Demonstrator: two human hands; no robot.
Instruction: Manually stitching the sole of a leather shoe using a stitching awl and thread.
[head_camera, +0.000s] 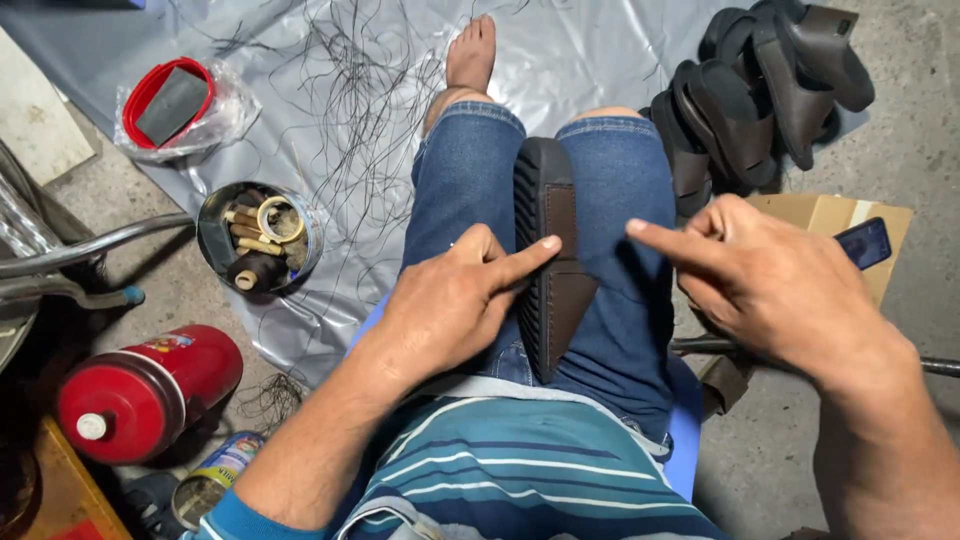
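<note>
One grey plastic sheet (600, 50) covers the floor under the seated person, likely laid to catch the loose black threads (350, 110) scattered across it beyond the sandal. Clamped on edge between the denim-clad knees, the brown sandal (552, 260) stands sole to the left, apparently so both hands stay free. Right of the sandal and farther off lies a heap of finished brown sandals (760, 90). Left of it stands a red flask (140, 390), and a round tin of thread spools (260, 240). The left hand (450, 305) presses on the sandal's sole edge, index finger stretched across it, other fingers curled. The right hand (775, 280) hovers just right of the sandal, index pointing, remaining fingers folded, holding nothing visible.
</note>
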